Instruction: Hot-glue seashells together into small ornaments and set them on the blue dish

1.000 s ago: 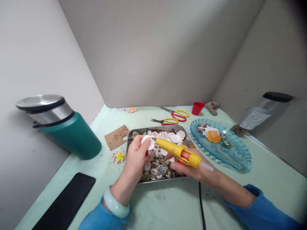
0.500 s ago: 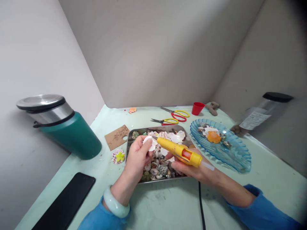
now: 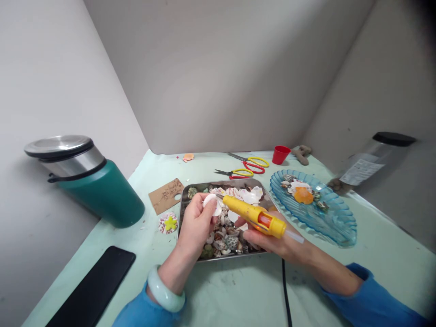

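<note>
As I'm seemingly gluing, left hand (image 3: 195, 223) pinching white shell (image 3: 217, 210) above metal tray (image 3: 235, 257), right hand (image 3: 272, 244) gripping hot-glue gun (image 3: 249, 212), I'm probably needing steadiness next.

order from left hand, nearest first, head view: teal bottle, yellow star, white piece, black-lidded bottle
1. White piece: in the left hand
2. Yellow star: left of the hand
3. Teal bottle: farther left
4. Black-lidded bottle: far right

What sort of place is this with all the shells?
Probably a craft table: there's a metal tray full of seashells, scissors behind it, and what looks like a yellow glue gun in the right hand.
</note>
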